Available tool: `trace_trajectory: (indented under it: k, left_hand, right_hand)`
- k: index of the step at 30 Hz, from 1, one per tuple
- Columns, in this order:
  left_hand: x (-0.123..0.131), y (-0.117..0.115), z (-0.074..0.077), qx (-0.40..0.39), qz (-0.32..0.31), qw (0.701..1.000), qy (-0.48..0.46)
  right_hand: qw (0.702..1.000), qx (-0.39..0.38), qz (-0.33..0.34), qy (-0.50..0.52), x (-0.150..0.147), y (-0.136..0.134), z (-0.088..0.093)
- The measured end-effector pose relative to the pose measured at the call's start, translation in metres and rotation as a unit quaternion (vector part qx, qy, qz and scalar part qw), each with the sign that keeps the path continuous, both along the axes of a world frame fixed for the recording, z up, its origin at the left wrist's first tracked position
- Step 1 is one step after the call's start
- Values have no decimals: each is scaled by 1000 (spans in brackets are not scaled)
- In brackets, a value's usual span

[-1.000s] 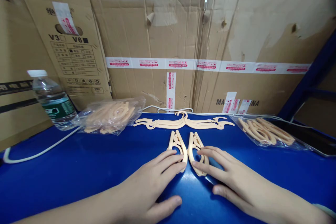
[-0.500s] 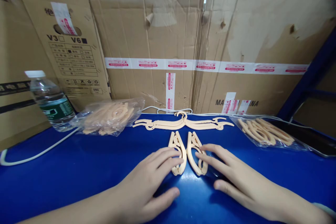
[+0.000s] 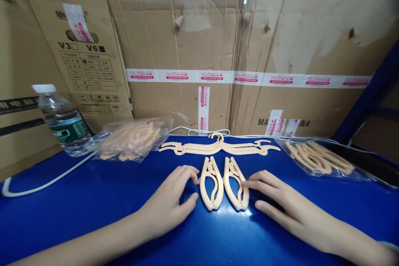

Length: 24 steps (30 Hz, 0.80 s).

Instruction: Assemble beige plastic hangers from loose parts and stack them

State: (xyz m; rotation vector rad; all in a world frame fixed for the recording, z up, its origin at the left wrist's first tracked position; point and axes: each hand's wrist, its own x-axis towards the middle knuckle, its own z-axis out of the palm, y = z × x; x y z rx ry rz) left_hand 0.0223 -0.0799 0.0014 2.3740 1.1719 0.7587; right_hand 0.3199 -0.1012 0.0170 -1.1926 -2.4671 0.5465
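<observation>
Two folded beige plastic hangers lie side by side on the blue table (image 3: pixel 131 232). Just left of the left folded hanger (image 3: pixel 220 189) is my left hand (image 3: pixel 171 201), its fingers curved and apart, holding nothing. My right hand (image 3: pixel 286 201) rests by the right folded hanger (image 3: pixel 228 187), fingers spread, with a fingertip at that hanger's right edge. Behind the pair lie unfolded hangers (image 3: pixel 202 149), arms stretched to both sides, hooks pointing away from me; they look stacked, and I cannot tell how many.
A clear bag of folded hangers (image 3: pixel 131 139) lies at left, beside a water bottle (image 3: pixel 67 124). Another bagged bunch (image 3: pixel 321 158) is at right, near a dark flat device (image 3: pixel 368 164). A white cable (image 3: pixel 46 193) crosses the table. Cardboard boxes (image 3: pixel 174 104) stand behind.
My left hand has drawn back leftward off the left folded hanger, its fingers now curled more. My right hand has shifted slightly right, uncovering more of the right folded hanger.
</observation>
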Motion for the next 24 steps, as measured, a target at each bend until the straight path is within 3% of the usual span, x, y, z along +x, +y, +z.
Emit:
trace_trajectory:
  k: [24]
  left_hand:
    - [0,3,-2,-18,-13,1000,-17]
  right_hand:
    - [999,-19,-11,-28,3,2,-3]
